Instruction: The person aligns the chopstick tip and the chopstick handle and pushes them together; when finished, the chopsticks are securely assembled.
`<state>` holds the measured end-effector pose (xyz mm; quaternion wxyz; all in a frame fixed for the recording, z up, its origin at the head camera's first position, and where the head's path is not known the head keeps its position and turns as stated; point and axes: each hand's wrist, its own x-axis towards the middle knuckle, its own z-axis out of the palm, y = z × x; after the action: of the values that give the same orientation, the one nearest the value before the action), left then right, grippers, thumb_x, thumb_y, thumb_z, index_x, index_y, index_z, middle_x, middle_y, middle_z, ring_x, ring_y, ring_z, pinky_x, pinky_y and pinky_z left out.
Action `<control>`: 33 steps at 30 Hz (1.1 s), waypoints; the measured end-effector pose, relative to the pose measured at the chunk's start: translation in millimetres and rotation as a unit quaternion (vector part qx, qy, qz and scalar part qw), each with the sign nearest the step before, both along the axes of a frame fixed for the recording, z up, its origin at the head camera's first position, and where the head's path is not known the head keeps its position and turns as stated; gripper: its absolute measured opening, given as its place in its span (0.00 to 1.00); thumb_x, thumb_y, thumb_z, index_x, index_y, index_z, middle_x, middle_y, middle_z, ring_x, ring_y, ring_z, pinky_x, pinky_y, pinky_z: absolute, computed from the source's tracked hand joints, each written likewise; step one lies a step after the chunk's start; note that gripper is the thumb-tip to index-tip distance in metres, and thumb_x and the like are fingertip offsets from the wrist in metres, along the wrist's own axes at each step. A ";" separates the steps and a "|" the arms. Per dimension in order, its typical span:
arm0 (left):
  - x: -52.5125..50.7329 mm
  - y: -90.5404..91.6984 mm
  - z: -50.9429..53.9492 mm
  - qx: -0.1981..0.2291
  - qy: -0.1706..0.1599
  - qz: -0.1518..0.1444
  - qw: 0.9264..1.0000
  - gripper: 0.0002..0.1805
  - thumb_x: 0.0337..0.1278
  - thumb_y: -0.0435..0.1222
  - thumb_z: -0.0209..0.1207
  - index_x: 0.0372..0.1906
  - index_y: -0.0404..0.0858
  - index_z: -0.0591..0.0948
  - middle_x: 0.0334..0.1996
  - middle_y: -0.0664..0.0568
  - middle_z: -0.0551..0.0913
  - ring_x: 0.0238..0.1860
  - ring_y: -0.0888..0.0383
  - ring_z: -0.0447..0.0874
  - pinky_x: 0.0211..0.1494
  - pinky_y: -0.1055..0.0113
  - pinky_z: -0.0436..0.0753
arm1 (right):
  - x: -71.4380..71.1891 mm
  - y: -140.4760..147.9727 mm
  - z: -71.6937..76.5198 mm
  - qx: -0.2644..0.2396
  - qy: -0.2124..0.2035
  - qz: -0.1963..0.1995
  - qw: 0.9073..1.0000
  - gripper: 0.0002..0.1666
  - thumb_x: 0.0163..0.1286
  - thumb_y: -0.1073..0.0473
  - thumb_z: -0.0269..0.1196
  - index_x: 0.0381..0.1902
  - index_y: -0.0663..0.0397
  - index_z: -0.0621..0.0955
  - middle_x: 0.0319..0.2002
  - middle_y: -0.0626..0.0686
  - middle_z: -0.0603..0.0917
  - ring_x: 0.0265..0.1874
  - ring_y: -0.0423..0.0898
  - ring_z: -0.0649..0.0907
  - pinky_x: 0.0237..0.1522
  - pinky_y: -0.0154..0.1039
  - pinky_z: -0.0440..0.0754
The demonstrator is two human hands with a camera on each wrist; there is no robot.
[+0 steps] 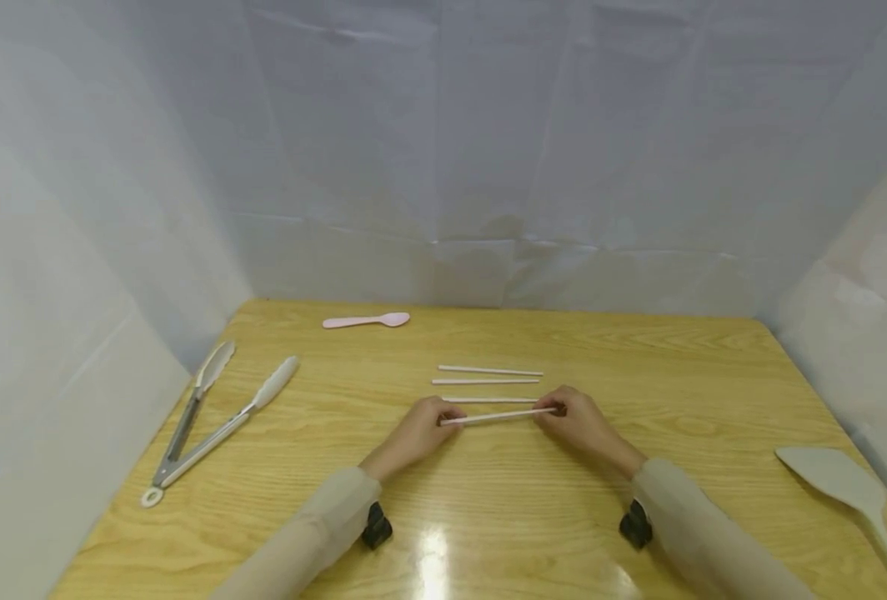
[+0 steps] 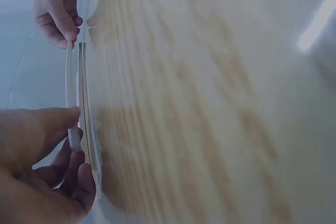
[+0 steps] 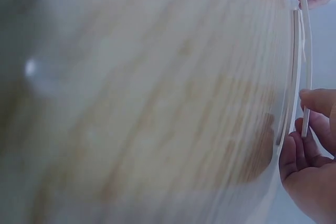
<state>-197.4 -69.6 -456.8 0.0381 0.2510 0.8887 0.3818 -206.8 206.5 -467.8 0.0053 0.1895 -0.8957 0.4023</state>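
Between my two hands a pale chopstick [image 1: 498, 416] is held a little above the table, its left end slightly nearer to me. My left hand [image 1: 423, 423] pinches one end between thumb and fingers, as the left wrist view shows with the chopstick [image 2: 70, 82]. The other end is pinched by my right hand [image 1: 573, 418]; the right wrist view shows the thumb pressed on the chopstick [image 3: 308, 51]. Just behind lies a second chopstick [image 1: 488, 400], partly close to both hands. Farther back rest two more, a chopstick [image 1: 485, 382] and a slanted chopstick [image 1: 491, 370].
Open metal tongs [image 1: 199, 442] lie at the left of the wooden table [image 1: 684, 383]. A pink spoon [image 1: 366, 321] is near the back edge. At the right edge lies a pale spatula [image 1: 837, 477]. White sheeting [image 1: 443, 167] encloses the back and sides.
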 end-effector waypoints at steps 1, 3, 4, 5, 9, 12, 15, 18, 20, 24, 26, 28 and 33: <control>0.0 1.0 0.7 -0.008 -0.005 0.005 1.000 0.08 0.59 0.29 0.60 0.40 0.30 0.84 0.32 0.46 0.82 0.34 0.56 0.77 0.37 0.67 0.77 | -0.8 -0.1 -0.6 0.000 -0.001 0.002 1.000 0.06 0.62 0.64 0.66 0.36 0.63 0.84 0.33 0.53 0.80 0.34 0.45 0.79 0.37 0.35 0.80; 0.1 2.3 1.7 -0.021 -0.008 0.009 1.000 0.07 0.59 0.29 0.59 0.40 0.30 0.84 0.33 0.46 0.82 0.36 0.55 0.78 0.40 0.67 0.78 | -2.0 -0.5 -1.3 0.002 0.002 0.003 1.000 0.06 0.61 0.65 0.66 0.35 0.63 0.84 0.33 0.53 0.80 0.34 0.44 0.79 0.37 0.34 0.80; -0.1 2.8 2.1 -0.025 -0.009 0.010 1.000 0.07 0.60 0.29 0.59 0.41 0.30 0.84 0.33 0.46 0.82 0.37 0.55 0.78 0.41 0.66 0.78 | -2.6 -0.8 -1.6 0.003 0.004 0.003 1.000 0.05 0.61 0.66 0.66 0.35 0.63 0.84 0.33 0.54 0.80 0.34 0.45 0.79 0.37 0.34 0.80; -0.1 3.0 2.8 -0.026 -0.011 0.010 1.000 0.07 0.60 0.29 0.59 0.41 0.31 0.84 0.34 0.46 0.82 0.37 0.55 0.79 0.41 0.66 0.79 | -3.1 -0.9 -1.8 0.006 0.009 0.005 1.000 0.05 0.61 0.67 0.66 0.34 0.63 0.84 0.32 0.54 0.80 0.33 0.45 0.79 0.37 0.34 0.80; -0.7 3.0 3.3 -0.025 -0.023 0.012 0.999 0.08 0.59 0.29 0.60 0.41 0.31 0.84 0.34 0.47 0.82 0.37 0.55 0.78 0.41 0.65 0.78 | -4.5 -2.2 -1.8 0.016 0.024 0.007 1.000 0.04 0.60 0.67 0.66 0.33 0.63 0.84 0.31 0.54 0.80 0.32 0.45 0.79 0.36 0.35 0.79; -1.6 2.7 2.9 -0.023 -0.028 0.010 0.999 0.08 0.59 0.28 0.60 0.41 0.31 0.84 0.34 0.46 0.82 0.37 0.54 0.78 0.41 0.65 0.78 | -5.2 -2.3 -2.0 0.019 0.028 0.007 0.999 0.04 0.60 0.67 0.66 0.33 0.64 0.84 0.31 0.54 0.80 0.32 0.46 0.79 0.35 0.34 0.79; -3.1 3.1 3.3 -0.023 -0.023 0.007 0.999 0.08 0.59 0.28 0.60 0.41 0.31 0.84 0.35 0.45 0.83 0.38 0.53 0.79 0.43 0.62 0.79 | -5.7 -2.0 -2.3 0.023 0.035 0.006 0.999 0.04 0.61 0.66 0.66 0.32 0.64 0.85 0.30 0.53 0.80 0.31 0.46 0.78 0.34 0.34 0.78; -5.3 3.8 3.1 -0.027 -0.016 0.009 0.999 0.07 0.59 0.28 0.59 0.40 0.31 0.84 0.35 0.45 0.83 0.39 0.52 0.79 0.43 0.61 0.79 | -6.1 -1.6 -2.2 0.024 0.040 0.006 0.999 0.04 0.60 0.67 0.66 0.32 0.64 0.85 0.29 0.53 0.79 0.31 0.45 0.78 0.34 0.34 0.78; -6.6 4.0 2.4 -0.032 -0.011 0.010 0.999 0.07 0.59 0.28 0.59 0.40 0.31 0.84 0.35 0.45 0.83 0.39 0.52 0.79 0.43 0.61 0.79 | -6.4 -1.5 -2.3 0.025 0.039 0.005 0.999 0.03 0.60 0.67 0.66 0.32 0.64 0.85 0.29 0.53 0.79 0.31 0.45 0.77 0.34 0.35 0.77; -7.8 4.1 1.3 -0.034 -0.016 0.015 0.999 0.06 0.59 0.29 0.59 0.39 0.31 0.84 0.35 0.45 0.83 0.38 0.53 0.79 0.43 0.61 0.79 | -6.2 -1.3 -2.3 0.026 0.035 0.004 0.999 0.04 0.61 0.67 0.66 0.33 0.64 0.85 0.30 0.54 0.79 0.31 0.46 0.78 0.34 0.35 0.78; -7.9 3.9 1.0 -0.034 -0.018 0.018 0.999 0.07 0.59 0.29 0.60 0.40 0.31 0.84 0.35 0.45 0.83 0.39 0.52 0.79 0.43 0.61 0.79 | -5.9 -1.3 -2.5 0.026 0.035 0.004 0.999 0.04 0.61 0.67 0.66 0.33 0.64 0.85 0.30 0.54 0.80 0.32 0.47 0.78 0.34 0.35 0.78; -7.8 3.7 0.3 -0.033 -0.017 0.021 0.999 0.06 0.59 0.29 0.60 0.39 0.31 0.84 0.35 0.45 0.83 0.39 0.52 0.79 0.44 0.61 0.79 | -5.8 -1.3 -3.1 0.025 0.035 0.004 0.999 0.04 0.61 0.67 0.66 0.33 0.64 0.84 0.31 0.54 0.80 0.32 0.47 0.78 0.34 0.35 0.79; -7.0 3.1 -1.1 -0.038 0.000 0.021 0.999 0.06 0.58 0.29 0.61 0.38 0.31 0.84 0.36 0.44 0.84 0.40 0.50 0.80 0.45 0.59 0.79 | -5.7 -1.8 -5.7 0.027 0.031 0.002 0.999 0.03 0.60 0.68 0.66 0.33 0.64 0.84 0.29 0.53 0.79 0.31 0.45 0.77 0.34 0.34 0.78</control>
<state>-204.4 -66.4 -457.9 0.0400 0.2308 0.9075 0.3488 -212.5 204.7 -473.5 0.0274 0.2034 -0.9054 0.3716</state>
